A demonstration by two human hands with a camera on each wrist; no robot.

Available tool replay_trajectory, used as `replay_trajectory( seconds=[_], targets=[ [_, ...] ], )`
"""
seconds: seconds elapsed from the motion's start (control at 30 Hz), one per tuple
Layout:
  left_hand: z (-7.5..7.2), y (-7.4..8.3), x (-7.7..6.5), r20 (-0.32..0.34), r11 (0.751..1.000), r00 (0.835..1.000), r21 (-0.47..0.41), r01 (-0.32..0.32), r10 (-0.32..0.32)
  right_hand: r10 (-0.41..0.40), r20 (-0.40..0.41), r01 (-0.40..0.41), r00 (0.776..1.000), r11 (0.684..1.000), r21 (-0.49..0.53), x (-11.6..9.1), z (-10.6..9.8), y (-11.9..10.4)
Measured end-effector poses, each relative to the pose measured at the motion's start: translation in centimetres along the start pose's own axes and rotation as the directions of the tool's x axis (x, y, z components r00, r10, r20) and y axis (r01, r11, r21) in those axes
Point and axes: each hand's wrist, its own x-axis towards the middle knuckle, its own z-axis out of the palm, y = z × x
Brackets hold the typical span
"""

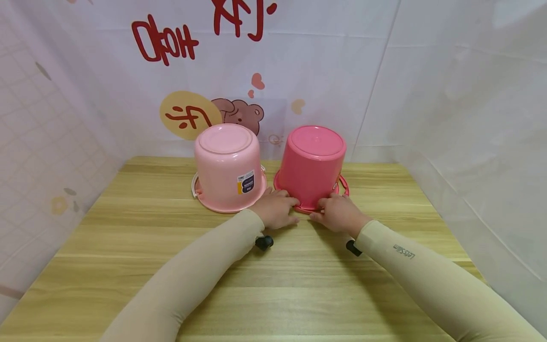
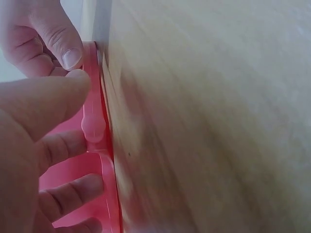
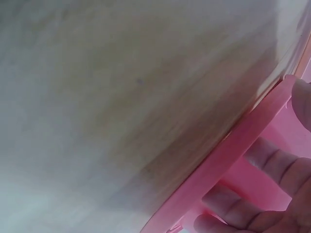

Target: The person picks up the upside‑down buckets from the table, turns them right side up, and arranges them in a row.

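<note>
A dark pink bucket (image 1: 314, 166) stands upside down on the wooden table, its base facing up. At its front left, my left hand (image 1: 275, 209) touches the lower wall and rim; the left wrist view shows its spread fingers against the bucket and the thumb near the rim strip (image 2: 94, 121). My right hand (image 1: 339, 213) rests at the front right of the same bucket. Its fingers lie along the wall just above the rim (image 3: 218, 162) in the right wrist view, thumb near the edge. The two thumbs come close together at the front.
To the left, a light pink bucket (image 1: 226, 166) also stands upside down, with a label on its side and a white handle (image 1: 194, 185) at its rim. Behind both buckets hangs a printed white cloth (image 1: 325, 71). The wooden table (image 1: 273, 294) extends toward me.
</note>
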Motion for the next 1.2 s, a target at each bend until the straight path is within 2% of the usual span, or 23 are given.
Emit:
replay_trajectory(
  seconds=[0.3,0.57,0.9,1.2],
  targets=[
    [-0.08,-0.06,0.0,-0.036,1.0,0.999,-0.004,-0.022,0.022,-0.016,-0.075,0.015,0.997,1.0,-0.011,-0.01,0.25,0.16],
    [-0.61,0.04,-0.1,-0.095,0.999,0.995,-0.034,-0.025,0.022,-0.044,-0.173,0.04,0.984,0.999,-0.022,-0.06,0.22,0.16],
    [-0.78,-0.04,0.13,-0.18,0.999,0.983,-0.023,-0.04,0.036,0.009,-0.226,-0.006,0.974,1.0,0.014,-0.16,-0.21,0.24],
    [-0.7,0.05,0.42,-0.25,1.0,0.968,-0.016,-0.026,0.021,0.028,-0.295,-0.013,0.955,0.999,0.052,-0.32,-0.43,0.18]
  ],
)
